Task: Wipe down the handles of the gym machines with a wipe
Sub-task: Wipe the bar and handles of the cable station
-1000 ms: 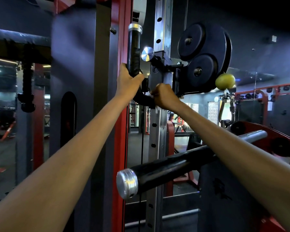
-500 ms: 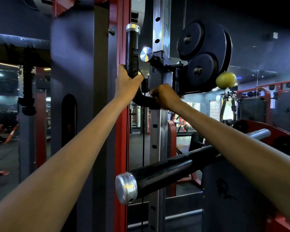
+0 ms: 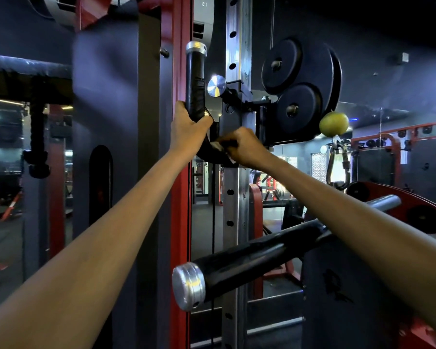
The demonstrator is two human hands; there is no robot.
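Up high, the left hand (image 3: 189, 127) grips the lower end of the upright black handle (image 3: 195, 81), fingers wrapped around it. Just beside it, the right hand (image 3: 246, 147) pinches a white wipe (image 3: 218, 146) against the handle's curved base. Behind them stand the steel post (image 3: 234, 222) and black pulleys (image 3: 297, 89); a second handle (image 3: 237, 268) juts out below.
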